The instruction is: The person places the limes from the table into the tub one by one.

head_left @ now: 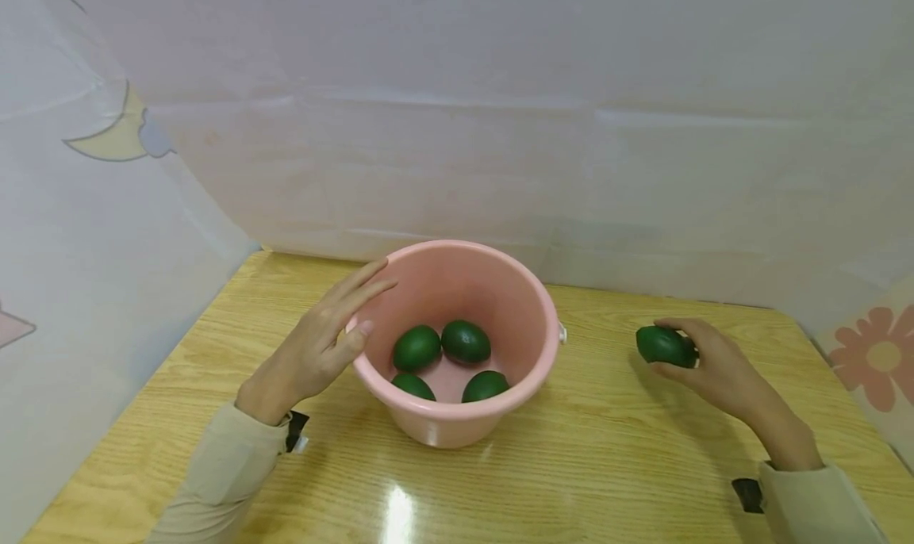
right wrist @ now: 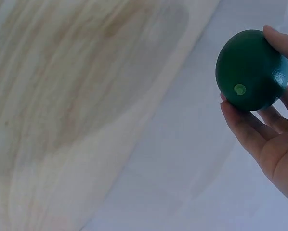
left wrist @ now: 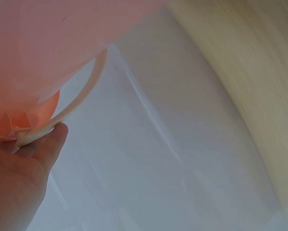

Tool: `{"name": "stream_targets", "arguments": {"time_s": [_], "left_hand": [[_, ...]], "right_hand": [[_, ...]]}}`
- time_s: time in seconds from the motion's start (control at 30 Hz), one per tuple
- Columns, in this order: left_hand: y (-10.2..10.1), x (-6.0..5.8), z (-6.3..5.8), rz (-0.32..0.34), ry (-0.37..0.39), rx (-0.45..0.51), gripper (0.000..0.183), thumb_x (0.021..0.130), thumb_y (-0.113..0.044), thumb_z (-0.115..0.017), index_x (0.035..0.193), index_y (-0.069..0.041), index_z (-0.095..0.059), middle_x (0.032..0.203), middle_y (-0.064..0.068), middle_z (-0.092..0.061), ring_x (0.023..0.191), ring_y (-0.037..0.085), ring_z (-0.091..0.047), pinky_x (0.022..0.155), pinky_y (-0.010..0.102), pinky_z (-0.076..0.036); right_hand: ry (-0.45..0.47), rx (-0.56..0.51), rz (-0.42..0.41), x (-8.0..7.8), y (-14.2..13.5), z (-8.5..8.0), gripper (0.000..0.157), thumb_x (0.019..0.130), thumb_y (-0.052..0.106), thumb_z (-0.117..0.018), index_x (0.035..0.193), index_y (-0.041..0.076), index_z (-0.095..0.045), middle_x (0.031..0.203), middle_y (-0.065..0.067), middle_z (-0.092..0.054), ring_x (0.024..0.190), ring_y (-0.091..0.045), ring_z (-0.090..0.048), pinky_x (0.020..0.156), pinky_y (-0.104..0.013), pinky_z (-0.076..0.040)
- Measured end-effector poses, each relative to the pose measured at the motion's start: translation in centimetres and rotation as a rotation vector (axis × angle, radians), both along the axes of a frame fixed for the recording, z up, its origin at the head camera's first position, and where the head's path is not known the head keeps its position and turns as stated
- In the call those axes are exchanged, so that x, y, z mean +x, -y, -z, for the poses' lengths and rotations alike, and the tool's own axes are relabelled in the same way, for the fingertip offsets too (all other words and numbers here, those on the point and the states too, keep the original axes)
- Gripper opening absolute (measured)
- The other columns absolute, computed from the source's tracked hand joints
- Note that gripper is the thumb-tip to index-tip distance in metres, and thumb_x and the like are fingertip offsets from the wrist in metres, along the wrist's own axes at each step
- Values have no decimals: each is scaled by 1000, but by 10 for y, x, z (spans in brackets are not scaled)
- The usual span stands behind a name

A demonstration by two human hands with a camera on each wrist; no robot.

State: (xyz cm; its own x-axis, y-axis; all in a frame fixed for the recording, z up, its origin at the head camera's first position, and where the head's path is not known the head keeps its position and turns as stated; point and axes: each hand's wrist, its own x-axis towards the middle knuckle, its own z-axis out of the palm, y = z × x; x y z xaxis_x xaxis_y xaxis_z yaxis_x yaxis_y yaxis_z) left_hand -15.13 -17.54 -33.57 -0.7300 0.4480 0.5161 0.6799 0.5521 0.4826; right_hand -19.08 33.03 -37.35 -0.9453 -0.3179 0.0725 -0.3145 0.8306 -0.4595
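A pink bucket (head_left: 444, 429) stands on the wooden table with several dark green avocados (head_left: 466, 342) at its bottom. My left hand (head_left: 314, 350) rests on the bucket's left rim, fingers extended along it and thumb at the edge. In the left wrist view, the fingertips touch the pale bucket handle (left wrist: 86, 86) near where it joins the rim. Off to the right of the bucket, my right hand (head_left: 724, 373) holds another avocado (head_left: 662, 346) above the table between thumb and fingers. The right wrist view shows its light green stem end.
The wooden table (head_left: 571, 465) reaches back to a pale cloth backdrop (head_left: 457, 132) that also hangs at both sides. A white handle joint (head_left: 562, 334) sticks out at the bucket's right side.
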Motion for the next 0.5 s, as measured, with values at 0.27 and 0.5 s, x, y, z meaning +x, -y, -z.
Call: {"name": "stream_targets", "arguments": {"time_s": [0.27, 0.5], "left_hand": [[0, 1, 2, -9, 13, 17, 51, 97, -19, -43, 147, -11, -47, 162, 5, -30, 148, 29, -31, 110, 63, -33], [0, 1, 2, -8, 11, 20, 51, 97, -15, -45, 147, -11, -47, 163, 5, -30, 149, 28, -31, 111, 63, -32]], "right_hand": [[-81, -9, -32, 7, 11, -11, 66, 85, 20, -78, 139, -3, -49, 133, -34, -50, 107, -50, -57, 76, -57, -52], [-108, -1, -30, 10, 17, -18, 64, 84, 21, -79, 138, 0, -51, 131, -30, -54, 104, -44, -59, 72, -46, -52]]}}
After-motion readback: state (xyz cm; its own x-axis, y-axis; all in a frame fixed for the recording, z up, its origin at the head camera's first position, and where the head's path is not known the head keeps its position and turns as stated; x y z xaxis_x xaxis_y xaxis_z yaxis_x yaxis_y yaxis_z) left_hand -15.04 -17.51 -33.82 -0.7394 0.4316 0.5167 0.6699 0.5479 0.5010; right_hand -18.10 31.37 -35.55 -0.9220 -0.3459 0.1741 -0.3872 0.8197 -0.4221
